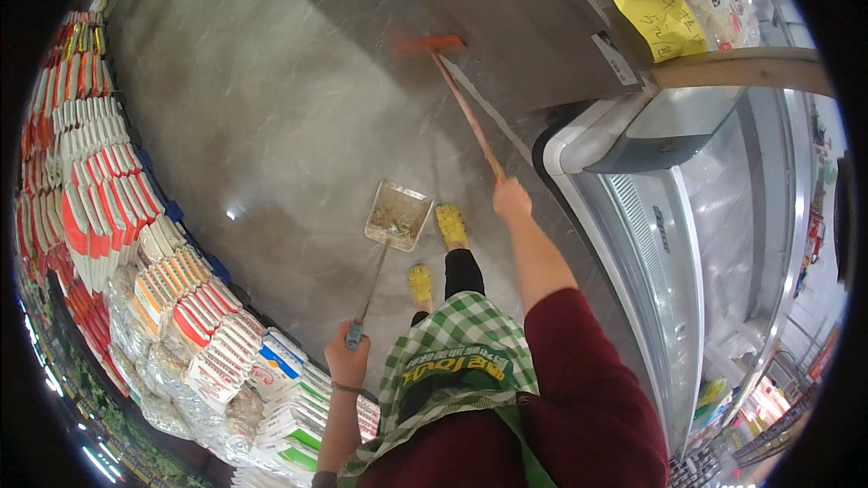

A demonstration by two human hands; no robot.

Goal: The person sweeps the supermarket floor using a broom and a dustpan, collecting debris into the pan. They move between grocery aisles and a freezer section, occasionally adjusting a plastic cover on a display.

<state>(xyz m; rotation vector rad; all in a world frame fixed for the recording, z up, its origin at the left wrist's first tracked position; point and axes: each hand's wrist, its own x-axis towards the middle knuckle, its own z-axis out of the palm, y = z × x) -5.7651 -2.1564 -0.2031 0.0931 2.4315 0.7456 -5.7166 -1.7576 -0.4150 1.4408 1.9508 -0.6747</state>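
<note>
My right hand (512, 200) grips the end of a broom's long handle (468, 108). Far out on the floor, the orange broom head (434, 45) is blurred beside the dark base of a counter. In my left hand (346, 354) is the grey-green grip (353, 335) of a long-handled dustpan. Its metal pan (399, 215) rests on the floor just ahead of my feet, with bits of debris (401, 225) inside. The broom head is well apart from the pan.
Stacked packaged bags (108, 203) line the left side on blue pallets (215, 268). A glass-topped display freezer (651, 237) curves along my right. Beyond it, a yellow handwritten sign (661, 17) hangs by packed goods. My yellow shoes (451, 225) stand on grey flooring (291, 149).
</note>
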